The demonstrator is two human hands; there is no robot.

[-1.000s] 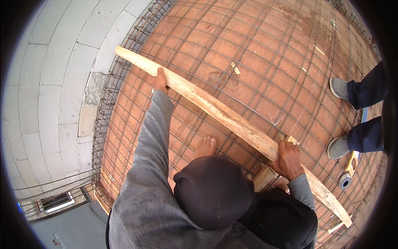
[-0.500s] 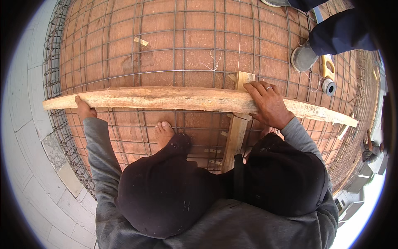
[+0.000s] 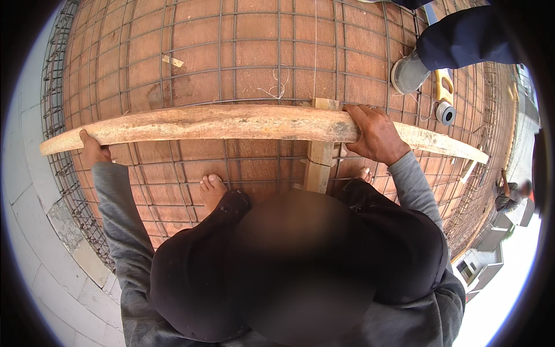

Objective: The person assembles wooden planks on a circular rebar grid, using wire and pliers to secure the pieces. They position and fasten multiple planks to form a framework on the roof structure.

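A long, pale wooden plank [image 3: 231,123] spans crosswise in front of me above a steel rebar mesh [image 3: 231,72]. My left hand [image 3: 94,150] grips it near its left end, thumb on the top face and the other fingers hidden beneath. Right of the middle, my right hand [image 3: 378,136] is wrapped over the plank, fingers across the far edge. Beneath it, close to my right hand, a shorter wooden piece [image 3: 319,170] runs lengthwise between my feet. Its far end sticks out beyond the plank.
Reddish plywood sheets [image 3: 254,153] lie under the mesh. At upper right are another person's shoe [image 3: 410,74], a handsaw with a yellow handle [image 3: 444,84] and a small spool [image 3: 445,113]. A grey block wall [image 3: 34,202] borders the left. My bare left foot [image 3: 213,188] stands on the mesh.
The view has shifted a little. The plank now covers more of the shorter piece's far end. My right hand's fingers have drawn together along the plank's far edge; my left hand keeps its grip.
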